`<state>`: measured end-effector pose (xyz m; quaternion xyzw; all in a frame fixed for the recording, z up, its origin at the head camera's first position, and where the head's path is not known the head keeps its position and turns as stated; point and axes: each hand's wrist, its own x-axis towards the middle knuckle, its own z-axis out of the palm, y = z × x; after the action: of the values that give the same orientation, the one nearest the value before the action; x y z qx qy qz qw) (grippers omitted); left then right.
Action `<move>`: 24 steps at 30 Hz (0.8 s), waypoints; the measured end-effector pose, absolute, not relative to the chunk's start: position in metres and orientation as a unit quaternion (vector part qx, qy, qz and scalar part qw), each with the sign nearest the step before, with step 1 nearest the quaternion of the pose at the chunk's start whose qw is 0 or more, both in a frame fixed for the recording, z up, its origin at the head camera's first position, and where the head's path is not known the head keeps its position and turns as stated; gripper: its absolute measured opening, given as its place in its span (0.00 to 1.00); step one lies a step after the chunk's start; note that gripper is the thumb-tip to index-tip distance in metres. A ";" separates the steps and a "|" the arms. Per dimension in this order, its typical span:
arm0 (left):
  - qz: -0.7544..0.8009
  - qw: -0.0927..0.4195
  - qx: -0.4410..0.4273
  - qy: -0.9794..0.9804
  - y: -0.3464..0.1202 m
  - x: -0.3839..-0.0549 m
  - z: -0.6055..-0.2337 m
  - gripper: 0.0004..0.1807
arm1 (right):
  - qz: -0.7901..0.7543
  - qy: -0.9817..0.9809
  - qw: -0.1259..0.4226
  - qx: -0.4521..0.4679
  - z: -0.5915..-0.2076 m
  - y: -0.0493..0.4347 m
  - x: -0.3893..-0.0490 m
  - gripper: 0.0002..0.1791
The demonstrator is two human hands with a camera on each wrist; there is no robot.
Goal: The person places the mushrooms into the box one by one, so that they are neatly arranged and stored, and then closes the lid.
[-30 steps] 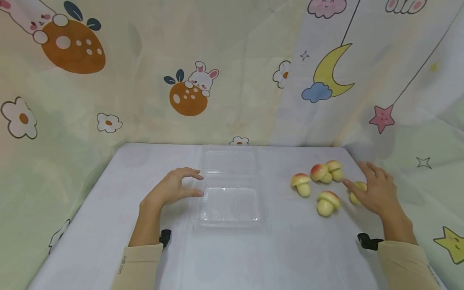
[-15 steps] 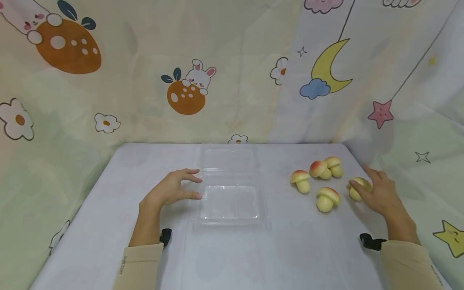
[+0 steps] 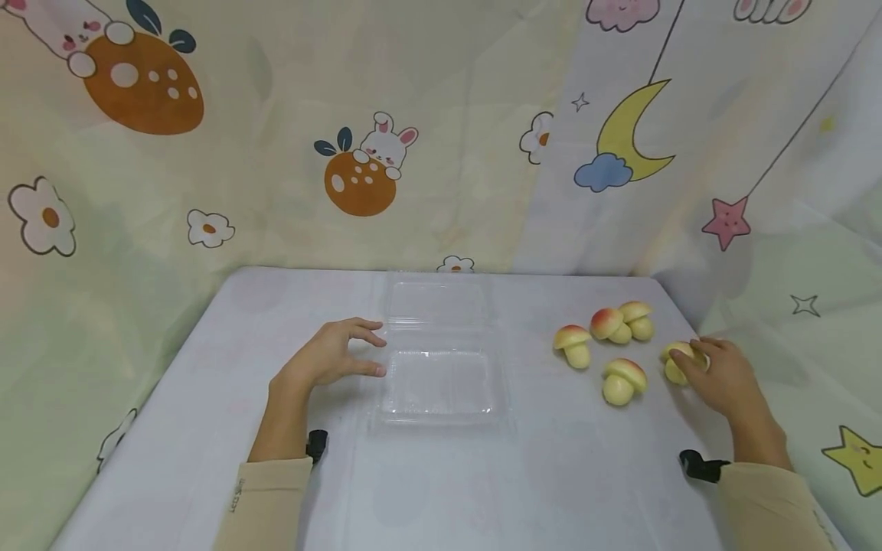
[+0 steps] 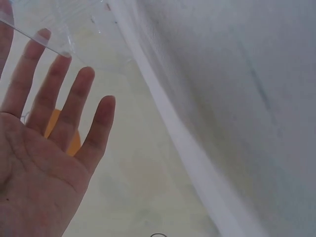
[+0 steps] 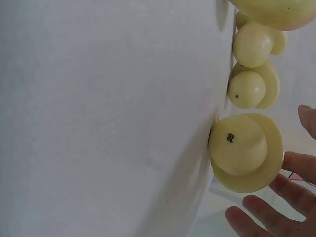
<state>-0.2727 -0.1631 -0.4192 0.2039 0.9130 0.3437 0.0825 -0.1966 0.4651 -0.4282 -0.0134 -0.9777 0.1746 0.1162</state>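
At the left edge of a clear plastic clamshell box (image 3: 437,386), its lid (image 3: 436,302) laid back, is my left hand (image 3: 327,353). Thumb and fingers are parted. In the left wrist view its fingers look nearly straight, with a clear plastic edge crossing the fingertips (image 4: 61,58). On the right, my right hand (image 3: 723,376) is around the rightmost toy mushroom (image 3: 675,366), pale yellow. The right wrist view shows fingers beside the mushroom's cap (image 5: 274,163) and the thumb (image 5: 308,118) apart from it; whether the fingertips touch the cap is unclear.
Several more toy mushrooms with red-tinged caps lie left of the right hand, among them a front one (image 3: 623,383) and a left one (image 3: 573,348). The white-covered table (image 3: 441,490) meets a printed cloth backdrop (image 3: 468,176) behind.
My right hand has come down to the rightmost mushroom, its fingers drawing in around it. The left hand stays beside the box. The head view has shifted slightly.
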 end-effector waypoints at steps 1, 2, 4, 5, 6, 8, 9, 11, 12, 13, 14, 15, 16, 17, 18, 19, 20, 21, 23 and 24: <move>0.344 0.082 0.202 0.913 -0.163 -0.272 -0.419 0.31 | 0.176 -0.977 0.118 -0.016 -0.429 0.465 -0.197 0.34; 0.344 0.081 0.200 0.914 -0.162 -0.272 -0.420 0.30 | 0.177 -0.977 0.116 -0.020 -0.431 0.465 -0.197 0.33; 0.341 0.080 0.196 0.916 -0.161 -0.272 -0.420 0.29 | 0.177 -0.978 0.110 -0.028 -0.433 0.466 -0.198 0.33; 0.340 0.079 0.194 0.917 -0.160 -0.272 -0.421 0.28 | 0.179 -0.978 0.105 -0.033 -0.434 0.466 -0.199 0.32; 0.339 0.079 0.192 0.918 -0.159 -0.272 -0.420 0.27 | 0.180 -0.978 0.099 -0.038 -0.435 0.466 -0.199 0.33; 0.334 0.079 0.187 0.920 -0.157 -0.272 -0.420 0.25 | 0.184 -0.977 0.094 -0.044 -0.436 0.466 -0.201 0.33; 0.331 0.079 0.186 0.922 -0.157 -0.272 -0.419 0.25 | 0.188 -0.977 0.093 -0.045 -0.437 0.466 -0.201 0.32; 0.328 0.081 0.184 0.923 -0.157 -0.271 -0.418 0.25 | 0.197 -0.975 0.092 -0.048 -0.438 0.463 -0.202 0.31; 0.327 0.083 0.183 0.923 -0.157 -0.270 -0.418 0.25 | 0.200 -0.974 0.094 -0.046 -0.438 0.462 -0.202 0.30; 0.327 0.086 0.183 0.923 -0.157 -0.270 -0.417 0.24 | 0.205 -0.973 0.097 -0.044 -0.439 0.461 -0.203 0.29; 0.329 0.090 0.184 0.922 -0.158 -0.269 -0.417 0.25 | 0.207 -0.972 0.098 -0.043 -0.439 0.460 -0.203 0.28; 0.330 0.095 0.186 0.920 -0.159 -0.269 -0.417 0.25 | 0.211 -0.972 0.098 -0.043 -0.439 0.459 -0.203 0.28; 0.333 0.100 0.189 0.918 -0.159 -0.269 -0.416 0.25 | 0.213 -0.971 0.099 -0.044 -0.439 0.459 -0.203 0.27; 0.335 0.105 0.191 0.917 -0.160 -0.269 -0.416 0.26 | 0.215 -0.970 0.100 -0.045 -0.439 0.458 -0.203 0.27; 0.338 0.110 0.193 0.915 -0.161 -0.269 -0.416 0.26 | 0.218 -0.970 0.102 -0.045 -0.439 0.458 -0.203 0.27; 0.340 0.114 0.195 0.913 -0.161 -0.269 -0.417 0.27 | 0.219 -0.969 0.104 -0.045 -0.439 0.457 -0.203 0.27; 0.341 0.116 0.197 0.912 -0.162 -0.269 -0.417 0.27 | 0.220 -0.969 0.107 -0.045 -0.438 0.457 -0.203 0.28; 0.342 0.117 0.200 0.911 -0.162 -0.269 -0.417 0.28 | 0.224 -0.967 0.109 -0.046 -0.438 0.457 -0.203 0.28; 0.342 0.113 0.203 0.911 -0.162 -0.270 -0.418 0.28 | 0.229 -0.966 0.114 -0.048 -0.438 0.456 -0.203 0.30; 0.341 0.110 0.205 0.911 -0.162 -0.270 -0.418 0.28 | 0.231 -0.965 0.116 -0.050 -0.438 0.456 -0.203 0.31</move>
<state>-0.2699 -0.1615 -0.4177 0.2052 0.9109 0.3405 0.1102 -0.2032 0.4561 -0.4378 -0.0499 -0.9648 0.2310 0.1156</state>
